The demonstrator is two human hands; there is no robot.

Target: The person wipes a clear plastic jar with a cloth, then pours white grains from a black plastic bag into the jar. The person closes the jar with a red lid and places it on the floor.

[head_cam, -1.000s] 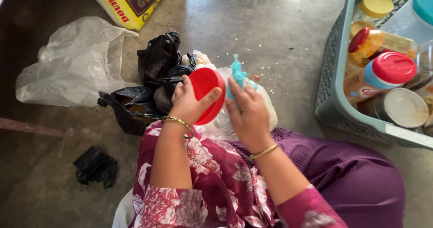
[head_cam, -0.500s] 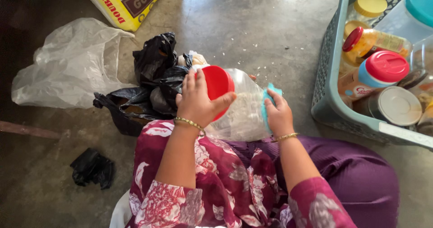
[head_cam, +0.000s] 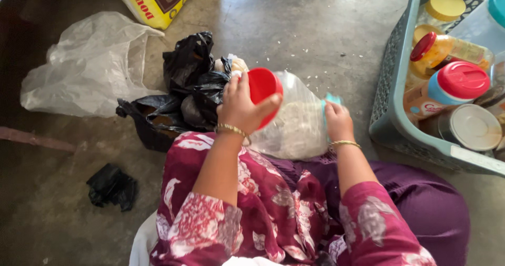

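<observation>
Bare concrete floor, one person seated with a lidded jar across the lap.

Head view: the left hand (head_cam: 243, 105) has its grip closed over the single red lid (head_cam: 264, 93) of one clear plastic jar (head_cam: 297, 123), lying sideways and part-filled with pale grains; the right hand (head_cam: 338, 121) clasps its base against a teal cloth (head_cam: 332, 99). It likely handles light, stiff and slick; lid and base look safest. Alongside: two black bags, one clear bag, one teal basket (head_cam: 392, 124) of jars.

The red lid (head_cam: 264, 90) is smooth, shiny plastic. The clear bag (head_cam: 297, 121) is thin, crinkly plastic. The black bags (head_cam: 184, 95) are shiny plastic too. The floor (head_cam: 294, 19) is rough, dull concrete. The basket (head_cam: 392, 113) is matt plastic.
</observation>
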